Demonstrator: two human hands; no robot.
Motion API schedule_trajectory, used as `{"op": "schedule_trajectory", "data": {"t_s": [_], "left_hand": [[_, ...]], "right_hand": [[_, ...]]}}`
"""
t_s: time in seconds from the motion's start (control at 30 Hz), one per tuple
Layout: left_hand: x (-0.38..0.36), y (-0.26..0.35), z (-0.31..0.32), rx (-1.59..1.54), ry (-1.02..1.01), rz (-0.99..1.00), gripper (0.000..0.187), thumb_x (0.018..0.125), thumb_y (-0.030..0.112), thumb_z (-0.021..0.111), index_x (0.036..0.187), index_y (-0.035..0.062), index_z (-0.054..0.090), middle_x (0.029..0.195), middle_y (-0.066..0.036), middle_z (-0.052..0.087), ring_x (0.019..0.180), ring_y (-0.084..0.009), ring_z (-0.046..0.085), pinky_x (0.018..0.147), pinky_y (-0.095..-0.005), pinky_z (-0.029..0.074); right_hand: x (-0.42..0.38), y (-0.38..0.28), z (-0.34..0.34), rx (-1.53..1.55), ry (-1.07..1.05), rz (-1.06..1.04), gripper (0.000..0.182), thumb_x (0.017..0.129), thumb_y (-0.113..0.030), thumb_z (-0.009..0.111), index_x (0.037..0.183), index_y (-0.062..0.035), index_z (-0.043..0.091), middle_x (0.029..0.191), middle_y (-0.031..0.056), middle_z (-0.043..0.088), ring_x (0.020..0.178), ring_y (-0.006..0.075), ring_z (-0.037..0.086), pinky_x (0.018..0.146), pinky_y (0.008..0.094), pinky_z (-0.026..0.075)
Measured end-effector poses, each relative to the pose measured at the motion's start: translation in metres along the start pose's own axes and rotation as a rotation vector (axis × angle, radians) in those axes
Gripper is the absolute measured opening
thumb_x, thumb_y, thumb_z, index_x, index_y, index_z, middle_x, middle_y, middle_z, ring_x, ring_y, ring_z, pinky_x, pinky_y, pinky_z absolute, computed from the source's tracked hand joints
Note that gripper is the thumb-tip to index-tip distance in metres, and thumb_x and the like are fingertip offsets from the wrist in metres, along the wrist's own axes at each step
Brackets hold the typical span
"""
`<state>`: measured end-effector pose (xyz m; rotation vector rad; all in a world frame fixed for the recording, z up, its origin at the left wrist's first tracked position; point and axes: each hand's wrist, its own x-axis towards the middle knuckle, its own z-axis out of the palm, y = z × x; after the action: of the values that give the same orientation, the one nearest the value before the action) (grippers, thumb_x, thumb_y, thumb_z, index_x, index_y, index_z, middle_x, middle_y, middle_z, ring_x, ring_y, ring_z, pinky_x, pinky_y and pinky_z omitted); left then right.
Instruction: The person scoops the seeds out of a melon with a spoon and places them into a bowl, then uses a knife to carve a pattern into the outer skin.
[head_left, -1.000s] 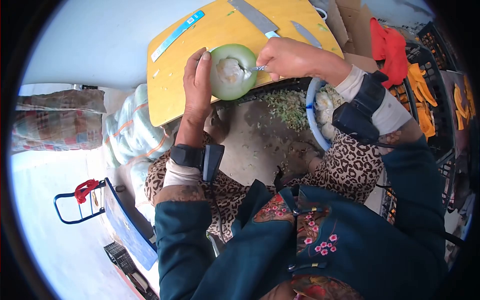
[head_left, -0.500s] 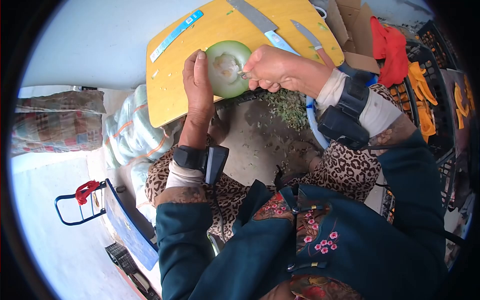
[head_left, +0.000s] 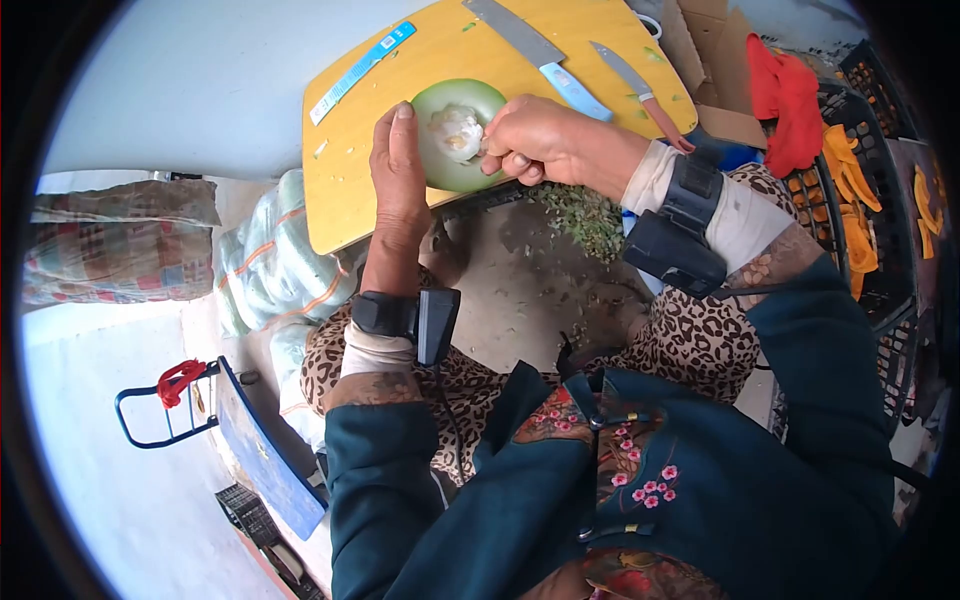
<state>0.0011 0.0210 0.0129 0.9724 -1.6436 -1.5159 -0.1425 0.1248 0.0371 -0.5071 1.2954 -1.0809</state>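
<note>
A cut round of pale green winter melon (head_left: 438,170) is held at the near edge of the yellow table. My left hand (head_left: 400,165) is closed against its left side, thumb along the rim. My right hand (head_left: 535,140) grips a spoon (head_left: 486,148) at the melon's right side; most of the spoon is hidden by the fingers and pulp. White spongy pulp (head_left: 460,140) bulges up from the hollow in the cut face. Beyond the hands lie a large knife (head_left: 530,45) with a light blue handle and a small knife (head_left: 635,85) with a brown handle.
The yellow table (head_left: 340,200) also bears a blue-and-white strip (head_left: 362,73). Green scraps (head_left: 590,220) lie below its near edge. To the right stand a cardboard box (head_left: 715,60), a red cloth (head_left: 785,105) and black crates (head_left: 885,270) with orange pieces. A folding cart (head_left: 250,440) is at left.
The pulp in the melon's hollow now stands up as a loosened white flap. My right hand has turned slightly, with the spoon deeper in the pulp. The whole view has shifted a little.
</note>
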Motion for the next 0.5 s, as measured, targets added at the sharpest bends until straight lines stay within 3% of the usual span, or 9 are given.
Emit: {"op": "schedule_trajectory", "data": {"t_s": [0.17, 0.27, 0.5], "left_hand": [[0.000, 0.005, -0.001, -0.020, -0.033, -0.029, 0.049, 0.096, 0.044, 0.051, 0.120, 0.0014, 0.055, 0.106, -0.008, 0.060, 0.096, -0.0160, 0.056, 0.085, -0.0308, 0.046], [0.004, 0.003, -0.005, -0.038, -0.059, -0.032, 0.051, 0.096, 0.043, 0.051, 0.122, -0.0008, 0.054, 0.107, -0.010, 0.061, 0.097, -0.0172, 0.057, 0.086, -0.0315, 0.046], [0.008, -0.005, -0.010, -0.067, -0.113, 0.013, 0.050, 0.097, 0.042, 0.050, 0.122, -0.0010, 0.054, 0.109, -0.011, 0.061, 0.099, -0.0183, 0.058, 0.088, -0.0323, 0.047]], "right_hand": [[0.005, 0.007, -0.001, -0.164, 0.043, -0.058, 0.012, 0.087, -0.004, 0.050, 0.098, 0.0007, 0.051, 0.071, 0.0065, 0.052, 0.047, 0.0077, 0.034, 0.043, 0.0262, 0.027], [-0.012, 0.002, -0.007, -0.189, 0.004, -0.123, 0.018, 0.088, -0.008, 0.050, 0.104, -0.0008, 0.053, 0.070, 0.0044, 0.050, 0.045, 0.0064, 0.032, 0.043, 0.0256, 0.025], [-0.016, 0.001, -0.026, -0.084, -0.068, -0.020, 0.028, 0.090, -0.011, 0.050, 0.116, -0.0008, 0.055, 0.069, 0.0005, 0.048, 0.043, 0.0036, 0.028, 0.042, 0.0239, 0.024]]}}
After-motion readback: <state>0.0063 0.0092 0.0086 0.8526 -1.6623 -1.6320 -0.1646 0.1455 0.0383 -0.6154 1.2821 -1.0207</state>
